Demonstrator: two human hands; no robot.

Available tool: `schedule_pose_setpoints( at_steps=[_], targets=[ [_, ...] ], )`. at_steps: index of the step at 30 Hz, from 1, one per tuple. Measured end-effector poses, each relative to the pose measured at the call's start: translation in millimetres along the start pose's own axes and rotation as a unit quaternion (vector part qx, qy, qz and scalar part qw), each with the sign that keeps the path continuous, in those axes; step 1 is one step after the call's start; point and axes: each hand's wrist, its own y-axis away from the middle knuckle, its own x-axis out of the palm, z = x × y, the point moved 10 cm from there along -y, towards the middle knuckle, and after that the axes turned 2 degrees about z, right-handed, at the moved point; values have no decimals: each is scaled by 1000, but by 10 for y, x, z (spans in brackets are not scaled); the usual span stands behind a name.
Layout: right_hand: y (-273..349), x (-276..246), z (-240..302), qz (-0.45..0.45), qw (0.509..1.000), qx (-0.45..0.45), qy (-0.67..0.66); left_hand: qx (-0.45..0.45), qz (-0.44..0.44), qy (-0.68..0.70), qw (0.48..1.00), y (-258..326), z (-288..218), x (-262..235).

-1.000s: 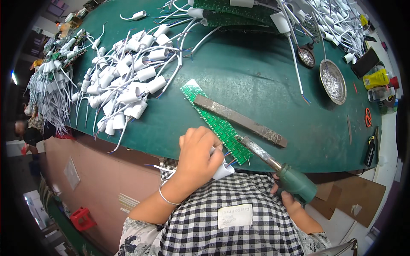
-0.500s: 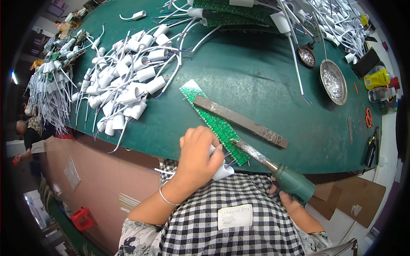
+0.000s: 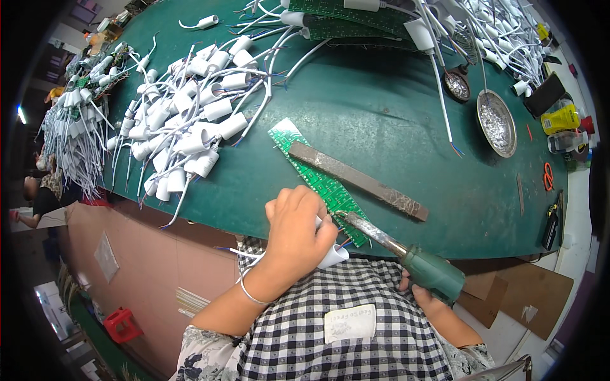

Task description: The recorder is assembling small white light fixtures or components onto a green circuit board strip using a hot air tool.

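My left hand (image 3: 295,228) is closed over the near edge of a green circuit board (image 3: 323,185). Its fingers grip a white wired cap; a white open-ended cap (image 3: 334,256) pokes out below them, and thin coloured wires run to the board. My right hand (image 3: 419,291) is wrapped round the green handle of a soldering iron (image 3: 381,238), whose bent tip meets the board's near edge beside my left fingertips. Across the board lies a dull metal bar (image 3: 359,181). What my left fingertips pinch is partly hidden.
A heap of white wired caps (image 3: 190,120) covers the table's left. More boards (image 3: 356,28) are stacked at the far side. A round metal dish (image 3: 496,122) and a smaller dish (image 3: 456,84) hold silvery bits at right. Orange-handled scissors (image 3: 548,176) lie near the right edge.
The iron's tip has shifted a little left along the board, closer to my left fingertips. My left hand has barely moved. In the background at left, a person's arm has moved.
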Motion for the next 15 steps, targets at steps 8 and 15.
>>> schedule_pose_setpoints(
  at_steps=[8,15],
  targets=[
    [-11,-2,43,-28,999,-6,14,-3,-5,-8,1000,-1,-6,0],
    [-25,-36,80,-9,994,1,108,-5,-12,-10,1000,-3,-6,-7]
  ],
)
